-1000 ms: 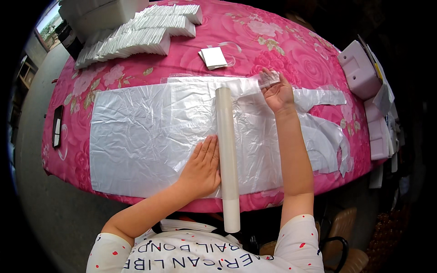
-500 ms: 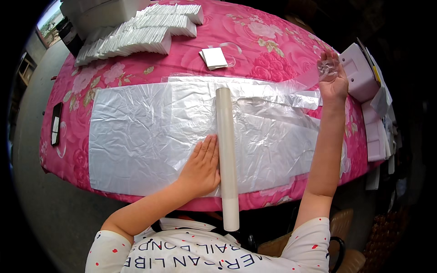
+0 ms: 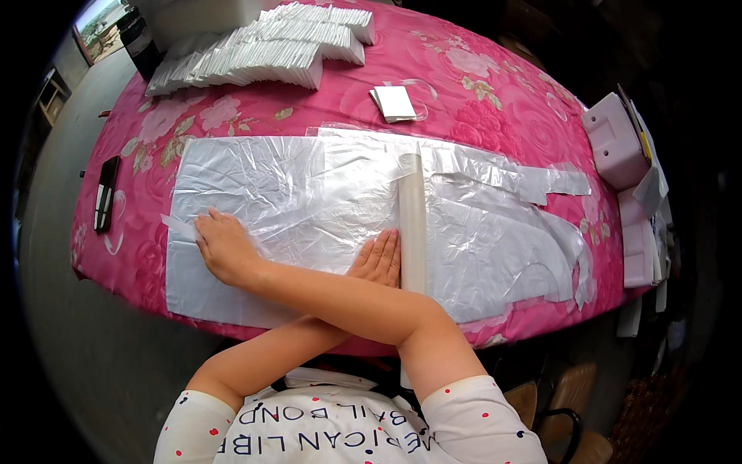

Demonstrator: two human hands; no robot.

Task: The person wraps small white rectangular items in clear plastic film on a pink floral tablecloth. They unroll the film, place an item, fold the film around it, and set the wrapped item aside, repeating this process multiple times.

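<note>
Clear plastic film lies spread flat over the pink floral tablecloth, reaching from near the table's left edge past the middle; a white roll lies across it, running from the near edge toward the far one; the left hand rests flat, fingers together, on the film against the roll's left side; the right hand crosses over the left forearm and presses the film near its left end, fingers spread, pinching nothing; the step in hand looks like smoothing the sheet; the next move probably calls for a flat sweep toward the film's left edge while the roll is held from turning; half a second ago the right hand was up at the table's right edge holding a crumpled bit of film; now it is down at the left, and loose strips lie right of the roll; the left hand has not moved.
</note>
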